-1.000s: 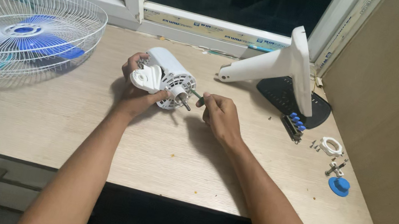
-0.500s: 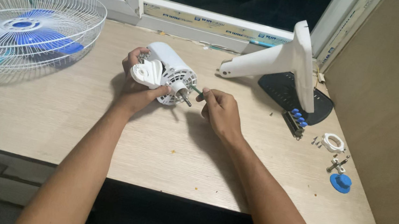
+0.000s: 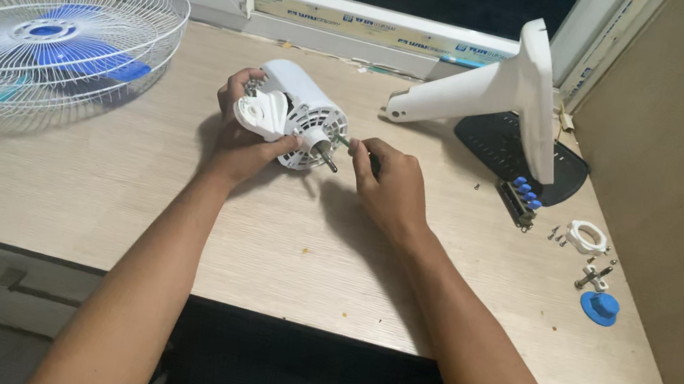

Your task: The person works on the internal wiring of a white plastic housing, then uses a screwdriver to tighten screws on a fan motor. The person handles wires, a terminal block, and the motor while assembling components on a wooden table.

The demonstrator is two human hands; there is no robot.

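Note:
A white fan motor housing [image 3: 302, 110] with a metal shaft lies on the wooden table [image 3: 83, 174]. My left hand [image 3: 241, 139] grips it from the left side, fingers wrapped around its white bracket. My right hand [image 3: 390, 186] is closed around a screwdriver [image 3: 344, 140], whose tip meets the front of the motor by the shaft. Only the tool's thin shank shows; the handle is hidden in my palm.
A white wire fan guard with blue blades [image 3: 41, 40] rests at the left. A white fan stand on a black base [image 3: 507, 109] lies at the back right, with a blue-buttoned switch block [image 3: 520, 200]. A white ring [image 3: 585, 237], small screws [image 3: 594, 279] and a blue cap [image 3: 600, 307] sit near the right edge.
Both hands and the motor stay almost in place; the view shifted slightly, and my right hand holds the tool against the motor front as before.

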